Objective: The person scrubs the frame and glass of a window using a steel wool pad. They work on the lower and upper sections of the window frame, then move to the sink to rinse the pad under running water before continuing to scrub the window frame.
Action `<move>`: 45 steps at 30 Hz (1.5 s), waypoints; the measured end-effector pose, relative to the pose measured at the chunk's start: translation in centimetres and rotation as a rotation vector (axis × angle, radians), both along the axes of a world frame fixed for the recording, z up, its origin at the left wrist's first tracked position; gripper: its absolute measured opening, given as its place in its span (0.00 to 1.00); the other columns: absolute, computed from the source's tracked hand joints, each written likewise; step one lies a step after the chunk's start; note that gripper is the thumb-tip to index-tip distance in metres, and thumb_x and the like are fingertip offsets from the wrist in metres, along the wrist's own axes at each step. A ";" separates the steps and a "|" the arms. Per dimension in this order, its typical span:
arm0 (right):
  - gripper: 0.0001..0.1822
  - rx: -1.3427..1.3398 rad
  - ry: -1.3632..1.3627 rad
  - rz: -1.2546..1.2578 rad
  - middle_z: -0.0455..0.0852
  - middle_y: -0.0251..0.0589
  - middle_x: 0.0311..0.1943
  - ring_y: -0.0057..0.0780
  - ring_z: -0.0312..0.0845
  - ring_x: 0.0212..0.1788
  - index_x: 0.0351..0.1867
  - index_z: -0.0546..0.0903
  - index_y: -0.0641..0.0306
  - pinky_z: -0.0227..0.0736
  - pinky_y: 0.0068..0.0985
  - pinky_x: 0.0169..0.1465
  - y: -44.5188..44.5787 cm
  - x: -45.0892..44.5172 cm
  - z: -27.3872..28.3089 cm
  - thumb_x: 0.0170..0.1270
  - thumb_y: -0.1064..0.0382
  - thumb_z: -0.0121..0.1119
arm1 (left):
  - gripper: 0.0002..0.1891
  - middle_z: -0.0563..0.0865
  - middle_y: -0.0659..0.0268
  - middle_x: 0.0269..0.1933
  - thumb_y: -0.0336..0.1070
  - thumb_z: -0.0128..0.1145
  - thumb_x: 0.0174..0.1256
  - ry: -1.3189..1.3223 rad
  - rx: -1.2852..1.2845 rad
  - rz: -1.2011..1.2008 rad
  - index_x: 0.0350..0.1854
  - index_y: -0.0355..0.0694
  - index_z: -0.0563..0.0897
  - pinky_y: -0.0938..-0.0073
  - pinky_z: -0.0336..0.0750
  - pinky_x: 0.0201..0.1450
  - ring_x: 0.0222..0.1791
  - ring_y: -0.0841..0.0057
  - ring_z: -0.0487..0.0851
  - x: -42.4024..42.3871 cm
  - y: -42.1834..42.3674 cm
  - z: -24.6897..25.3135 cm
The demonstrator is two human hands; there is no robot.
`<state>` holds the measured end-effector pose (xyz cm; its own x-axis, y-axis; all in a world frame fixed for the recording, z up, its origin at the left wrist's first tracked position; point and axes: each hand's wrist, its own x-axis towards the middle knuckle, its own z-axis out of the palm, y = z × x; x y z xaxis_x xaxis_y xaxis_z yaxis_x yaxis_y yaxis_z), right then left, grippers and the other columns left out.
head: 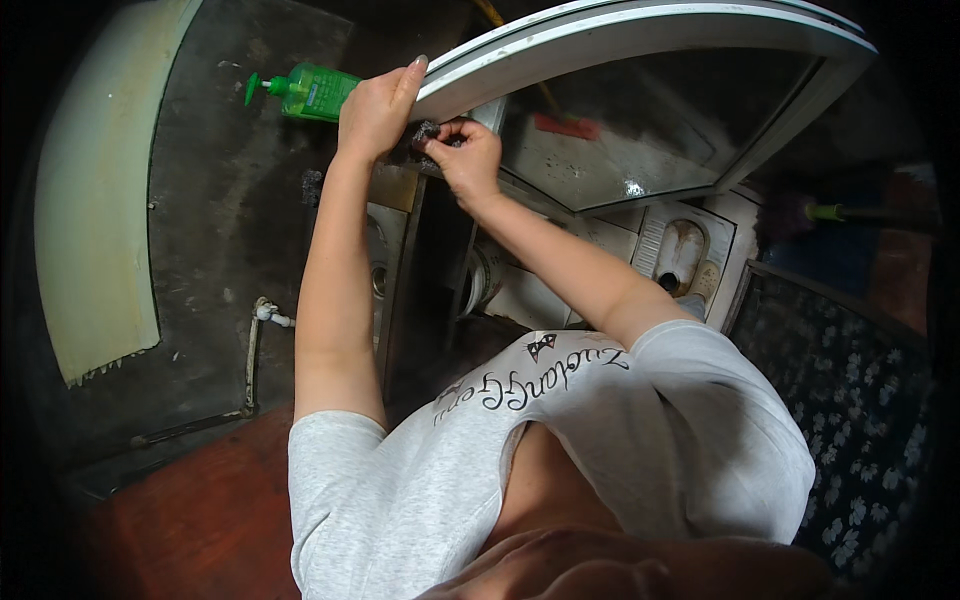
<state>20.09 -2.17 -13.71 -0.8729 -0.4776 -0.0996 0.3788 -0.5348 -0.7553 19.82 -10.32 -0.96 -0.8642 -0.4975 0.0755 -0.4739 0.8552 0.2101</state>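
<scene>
A white-framed glass panel [600, 45] stands tilted across the upper part of the view. My left hand [379, 109] grips the near end of its frame, thumb up along the edge. Just right of it and beneath the frame, my right hand [469, 154] pinches a dark wire scouring pad [426, 136] between thumb and fingers. Behind my left hand lies a green pump bottle [319, 91] of liquid, partly hidden by the hand. Another dark scouring pad [311, 186] is left of my left forearm.
A metal sink [381, 247] is partly hidden by my left forearm. A tap on a pipe [266, 309] is at the left. A squat toilet [679, 247] sits in the floor at right. A red brush head [566, 126] shows through the glass. A flower-patterned dark panel [847, 420] stands lower right.
</scene>
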 end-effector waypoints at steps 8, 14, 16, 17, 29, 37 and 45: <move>0.13 -0.264 -0.245 -0.205 0.81 0.36 0.29 0.22 0.79 0.31 0.30 0.76 0.65 0.78 0.21 0.40 7.1 -7.5 0.8 0.49 0.78 0.72 | 0.34 0.84 0.50 0.30 0.67 0.36 0.69 -0.030 -0.011 0.026 0.32 0.40 0.84 0.56 0.73 0.39 0.36 0.49 0.81 0.6 -0.2 -0.1; 0.18 -0.073 -0.094 -0.120 0.79 0.32 0.29 0.21 0.75 0.33 0.28 0.76 0.63 0.73 0.22 0.38 1.1 -1.8 -0.3 0.39 0.70 0.77 | 0.32 0.81 0.48 0.28 0.64 0.38 0.71 0.008 -0.025 -0.018 0.33 0.37 0.83 0.59 0.71 0.36 0.33 0.48 0.78 -0.1 0.1 0.0; 0.16 0.002 0.049 -0.085 0.81 0.33 0.28 0.21 0.76 0.32 0.25 0.77 0.65 0.73 0.23 0.38 -0.8 0.0 -0.8 0.37 0.69 0.75 | 0.34 0.83 0.50 0.29 0.66 0.36 0.70 0.030 -0.039 -0.021 0.31 0.40 0.84 0.57 0.73 0.37 0.34 0.49 0.80 -0.3 0.3 -0.1; 0.15 -0.036 0.075 -0.150 0.82 0.35 0.28 0.22 0.76 0.31 0.24 0.77 0.65 0.73 0.22 0.38 -1.6 0.1 -1.3 0.37 0.69 0.75 | 0.34 0.83 0.50 0.29 0.66 0.36 0.70 0.023 -0.034 -0.022 0.31 0.40 0.84 0.57 0.73 0.37 0.33 0.49 0.80 -0.4 0.2 0.0; 0.18 0.419 0.263 -0.030 0.87 0.50 0.37 0.44 0.83 0.41 0.42 0.86 0.64 0.75 0.32 0.48 1.7 0.4 -7.6 0.50 0.58 0.70 | 0.34 0.83 0.52 0.28 0.67 0.36 0.69 0.006 -0.052 -0.018 0.30 0.41 0.84 0.58 0.72 0.36 0.34 0.51 0.80 0.0 0.0 -0.4; 0.18 0.405 0.173 -0.107 0.88 0.49 0.32 0.37 0.84 0.35 0.34 0.84 0.73 0.76 0.29 0.44 0.5 -0.3 -3.2 0.45 0.59 0.72 | 0.33 0.85 0.53 0.30 0.66 0.36 0.69 -0.020 -0.076 0.006 0.33 0.43 0.86 0.58 0.74 0.37 0.35 0.51 0.82 0.1 0.5 -0.1; 0.10 0.106 -0.129 0.032 0.88 0.41 0.32 0.24 0.82 0.35 0.34 0.85 0.74 0.75 0.23 0.42 -0.5 -0.5 0.1 0.50 0.70 0.64 | 0.33 0.84 0.51 0.30 0.66 0.35 0.69 -0.009 -0.102 0.010 0.31 0.42 0.85 0.56 0.74 0.37 0.35 0.50 0.81 -0.2 0.2 -0.3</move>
<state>19.62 -2.63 -13.65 -0.8342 -0.4858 -0.2611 0.4918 -0.4410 -0.7507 19.61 -10.12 -1.28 -0.8600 -0.4965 0.1180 -0.4843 0.8669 0.1177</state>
